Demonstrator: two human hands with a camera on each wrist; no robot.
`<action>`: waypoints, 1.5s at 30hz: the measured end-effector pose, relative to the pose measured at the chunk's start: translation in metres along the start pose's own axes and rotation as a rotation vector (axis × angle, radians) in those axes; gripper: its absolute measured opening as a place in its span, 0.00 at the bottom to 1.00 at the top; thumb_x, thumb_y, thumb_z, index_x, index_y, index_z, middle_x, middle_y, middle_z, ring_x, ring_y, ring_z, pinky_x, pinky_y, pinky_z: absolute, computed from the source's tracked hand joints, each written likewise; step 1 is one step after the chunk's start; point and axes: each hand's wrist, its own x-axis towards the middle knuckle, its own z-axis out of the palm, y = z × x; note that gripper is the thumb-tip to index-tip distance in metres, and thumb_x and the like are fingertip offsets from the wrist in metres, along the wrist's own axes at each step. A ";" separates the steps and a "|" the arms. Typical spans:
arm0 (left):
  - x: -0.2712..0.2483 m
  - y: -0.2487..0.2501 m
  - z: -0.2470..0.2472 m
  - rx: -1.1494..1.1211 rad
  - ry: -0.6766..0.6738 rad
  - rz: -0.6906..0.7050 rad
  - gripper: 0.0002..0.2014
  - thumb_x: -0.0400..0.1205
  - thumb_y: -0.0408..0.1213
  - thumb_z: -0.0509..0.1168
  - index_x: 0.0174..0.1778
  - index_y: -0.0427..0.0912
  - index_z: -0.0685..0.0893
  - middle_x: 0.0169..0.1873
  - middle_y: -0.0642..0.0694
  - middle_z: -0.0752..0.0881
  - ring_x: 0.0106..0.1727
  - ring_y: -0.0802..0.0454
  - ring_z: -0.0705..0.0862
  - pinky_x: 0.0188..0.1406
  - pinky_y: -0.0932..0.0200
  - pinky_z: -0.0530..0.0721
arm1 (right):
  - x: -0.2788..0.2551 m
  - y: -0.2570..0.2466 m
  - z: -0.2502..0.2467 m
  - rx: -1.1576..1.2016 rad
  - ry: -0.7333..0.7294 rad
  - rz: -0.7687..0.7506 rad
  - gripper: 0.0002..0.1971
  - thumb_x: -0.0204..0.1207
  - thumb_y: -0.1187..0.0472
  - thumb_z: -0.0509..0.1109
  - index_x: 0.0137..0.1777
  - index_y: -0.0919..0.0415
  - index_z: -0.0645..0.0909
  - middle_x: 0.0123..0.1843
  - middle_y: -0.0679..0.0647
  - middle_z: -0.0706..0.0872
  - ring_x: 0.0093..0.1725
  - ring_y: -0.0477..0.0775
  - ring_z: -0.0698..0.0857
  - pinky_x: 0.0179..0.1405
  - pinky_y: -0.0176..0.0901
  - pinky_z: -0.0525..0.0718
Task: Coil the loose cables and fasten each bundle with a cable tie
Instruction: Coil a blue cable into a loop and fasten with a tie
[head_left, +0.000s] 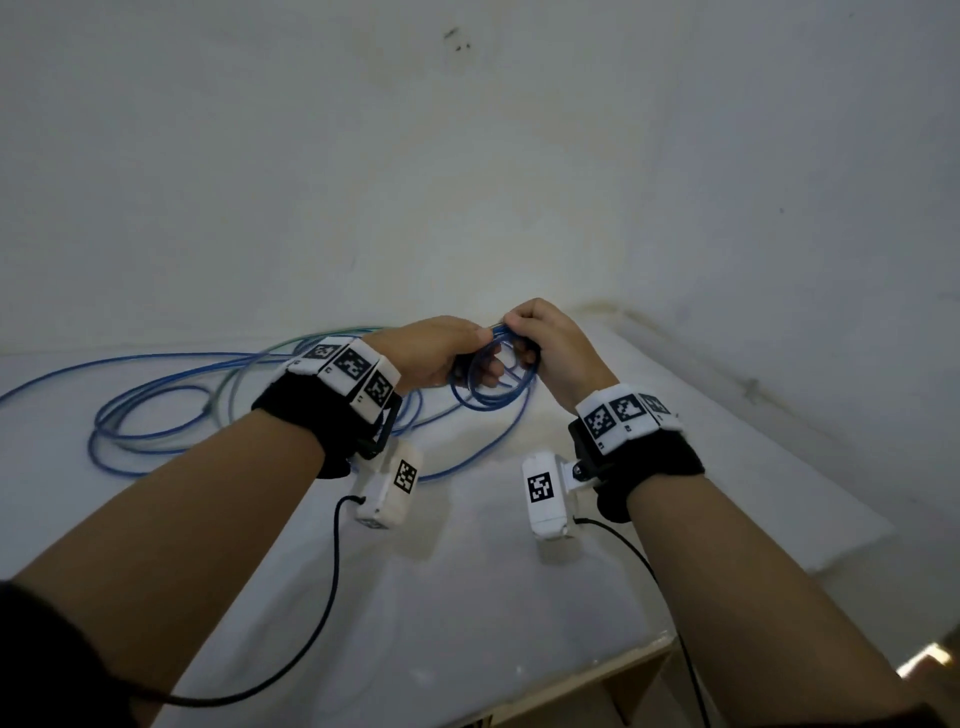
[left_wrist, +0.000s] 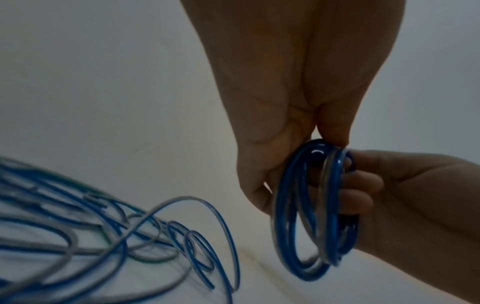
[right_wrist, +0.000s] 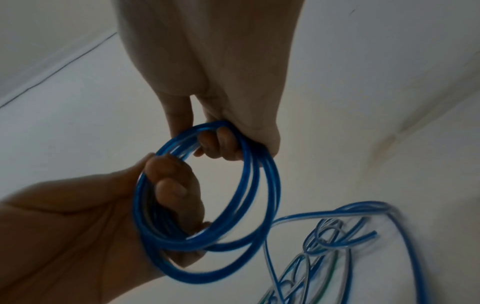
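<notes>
Two hands, left (head_left: 441, 353) and right (head_left: 550, 343), each grip the blue coil (head_left: 493, 379) above the counter (head_left: 467, 597), loose cable (head_left: 171, 410) trailing toward its left edge.

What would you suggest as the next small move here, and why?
Probably draw in another loop: the left hand and right hand both grip a small blue coil, while most of the loose cable lies uncoiled on the table.

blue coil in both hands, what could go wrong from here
1. The blue coil is held only by the left hand and right hand; no tie is visible, so loosening the fingers could let the loops spring apart.
2. Its tail runs into the loose cable pile, whose strands cross; pulling more in may snag or drag them.
</notes>
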 end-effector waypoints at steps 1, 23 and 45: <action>0.006 -0.001 0.005 -0.025 0.000 0.019 0.13 0.88 0.31 0.49 0.45 0.35 0.77 0.25 0.50 0.83 0.27 0.58 0.83 0.36 0.66 0.84 | -0.001 0.001 -0.008 -0.004 0.011 -0.006 0.10 0.82 0.67 0.60 0.38 0.61 0.72 0.29 0.54 0.70 0.27 0.47 0.67 0.29 0.39 0.64; 0.084 -0.004 0.098 -0.038 0.048 0.051 0.17 0.89 0.37 0.47 0.33 0.41 0.70 0.14 0.58 0.67 0.16 0.62 0.63 0.31 0.62 0.64 | -0.027 0.037 -0.151 -0.760 0.131 0.497 0.06 0.78 0.62 0.68 0.48 0.66 0.82 0.45 0.60 0.86 0.35 0.52 0.82 0.42 0.45 0.85; 0.068 -0.012 0.085 -0.048 0.107 0.046 0.18 0.89 0.37 0.47 0.34 0.41 0.71 0.26 0.49 0.65 0.21 0.60 0.64 0.28 0.66 0.67 | -0.025 0.039 -0.149 -0.593 0.097 0.693 0.11 0.81 0.60 0.64 0.39 0.64 0.78 0.38 0.55 0.82 0.23 0.49 0.70 0.23 0.38 0.68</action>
